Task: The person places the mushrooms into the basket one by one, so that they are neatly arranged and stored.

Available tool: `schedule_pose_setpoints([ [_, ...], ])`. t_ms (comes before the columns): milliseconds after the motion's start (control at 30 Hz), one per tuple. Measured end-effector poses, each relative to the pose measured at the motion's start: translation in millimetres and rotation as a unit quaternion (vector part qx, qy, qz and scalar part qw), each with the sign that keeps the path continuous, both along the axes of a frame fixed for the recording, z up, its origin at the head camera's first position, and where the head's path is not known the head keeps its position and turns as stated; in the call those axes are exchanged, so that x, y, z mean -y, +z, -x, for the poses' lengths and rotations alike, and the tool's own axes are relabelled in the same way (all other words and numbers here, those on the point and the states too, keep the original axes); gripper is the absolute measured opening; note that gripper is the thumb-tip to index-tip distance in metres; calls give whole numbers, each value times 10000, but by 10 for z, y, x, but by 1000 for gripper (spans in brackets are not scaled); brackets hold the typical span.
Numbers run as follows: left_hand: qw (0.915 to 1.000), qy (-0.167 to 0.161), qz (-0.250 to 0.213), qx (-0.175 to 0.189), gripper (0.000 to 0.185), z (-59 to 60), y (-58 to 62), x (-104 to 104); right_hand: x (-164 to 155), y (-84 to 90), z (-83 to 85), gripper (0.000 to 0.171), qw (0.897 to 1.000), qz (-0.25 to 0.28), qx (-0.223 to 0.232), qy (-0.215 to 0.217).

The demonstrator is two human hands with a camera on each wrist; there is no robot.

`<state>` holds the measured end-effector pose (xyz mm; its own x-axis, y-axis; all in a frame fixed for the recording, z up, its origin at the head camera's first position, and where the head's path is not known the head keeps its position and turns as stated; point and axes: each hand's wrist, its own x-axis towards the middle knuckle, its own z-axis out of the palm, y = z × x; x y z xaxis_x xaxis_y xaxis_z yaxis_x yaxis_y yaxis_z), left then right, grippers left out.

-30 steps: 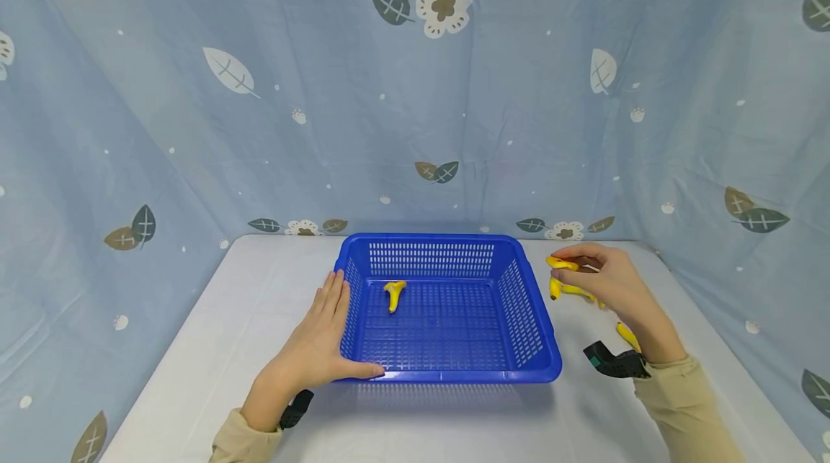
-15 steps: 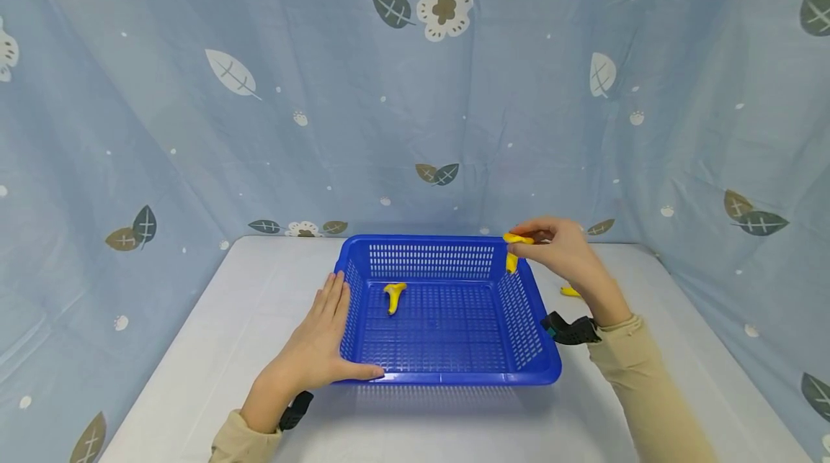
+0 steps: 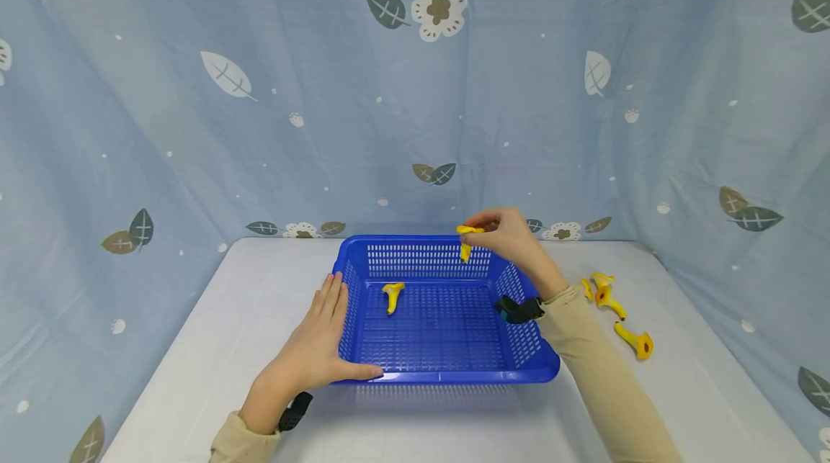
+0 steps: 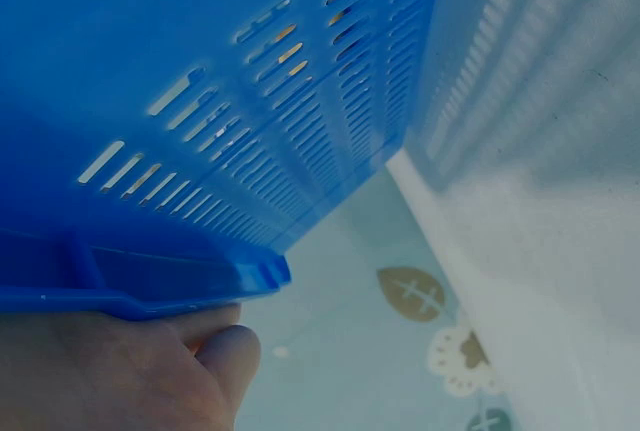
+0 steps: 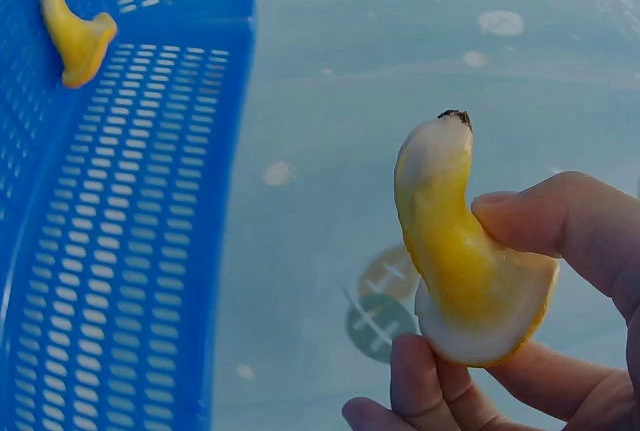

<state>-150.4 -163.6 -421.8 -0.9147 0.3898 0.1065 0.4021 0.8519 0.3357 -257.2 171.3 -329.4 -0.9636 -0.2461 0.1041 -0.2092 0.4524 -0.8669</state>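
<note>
Right wrist view shows the yellow mushroom point(image 5: 440, 221) pinched in my right hand point(image 3: 509, 236), thumb at the neck below the cap, fingertips by the flared edge. I judge it light, smooth and perhaps slightly slippery, its thin edge the weak spot, so the neck is the safer hold. Head view has its long axis nearly upright, cap up, dark stem tip pointing down, in the air by the far wall of the blue basket point(image 3: 441, 378). My left hand point(image 3: 314, 344) rests straight-fingered on the basket's near-left corner. Another mushroom point(image 3: 393, 296) lies inside; loose mushrooms point(image 3: 609, 299) lie on the desk point(image 3: 279, 268), rightward
</note>
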Motion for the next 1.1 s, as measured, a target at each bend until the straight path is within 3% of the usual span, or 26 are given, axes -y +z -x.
schedule_pose_setpoints([
  [267, 10000, 15, -24, -13, 144, -9, -7, 9, 274, -135, 123, 35, 9993, 198, 275, 183],
  [500, 10000, 34, -56, -1, 143, -4, 2, 2, 483, -282, 201, 30, 9991, 310, 118, 272],
  [733, 10000, 39, -28, 28, 144, -8, -3, -1, 546, -490, 265, 32, 9966, 638, 296, 422],
  [1100, 10000, 49, 41, 0, 142, -5, -4, -4, 515, -821, 402, 29, 9989, 211, 21, 417],
])
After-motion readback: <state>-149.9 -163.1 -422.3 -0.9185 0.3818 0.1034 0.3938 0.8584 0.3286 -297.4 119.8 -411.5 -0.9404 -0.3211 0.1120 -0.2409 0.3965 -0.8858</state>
